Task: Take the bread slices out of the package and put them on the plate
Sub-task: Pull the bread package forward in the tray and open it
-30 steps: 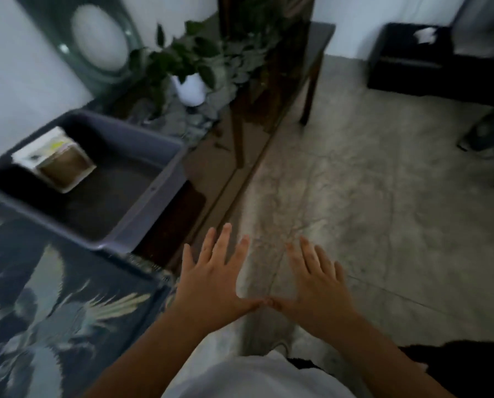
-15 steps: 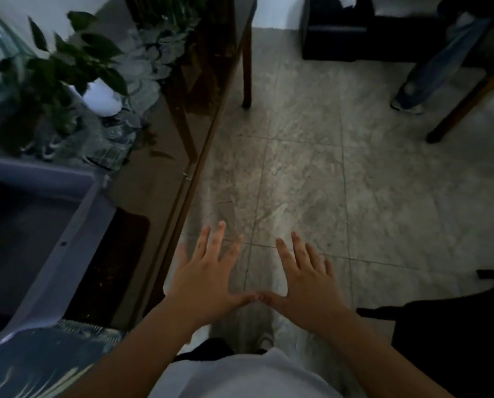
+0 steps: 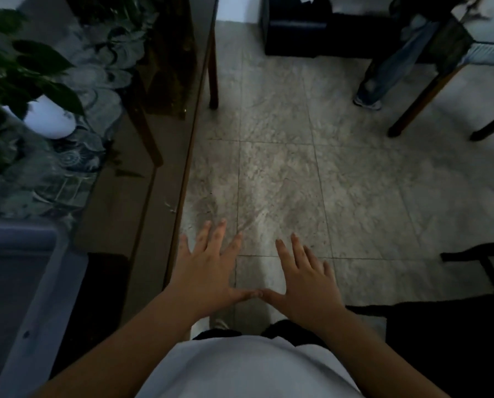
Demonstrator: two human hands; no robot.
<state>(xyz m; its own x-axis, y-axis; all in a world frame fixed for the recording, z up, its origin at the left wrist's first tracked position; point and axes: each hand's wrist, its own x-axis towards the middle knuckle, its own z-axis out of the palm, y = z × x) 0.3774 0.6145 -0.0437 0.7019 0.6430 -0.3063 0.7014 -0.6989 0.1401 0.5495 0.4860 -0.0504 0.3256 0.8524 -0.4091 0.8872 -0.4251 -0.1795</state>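
Both hands held flat and empty over the floor

The left hand and right hand are spread palm-down, fingers splayed, thumb tips touching. The bench lies to their left, carrying a grey tub and potted plant. Bread, package and plate are out of view.

Bin and potted plant on table left of floor.
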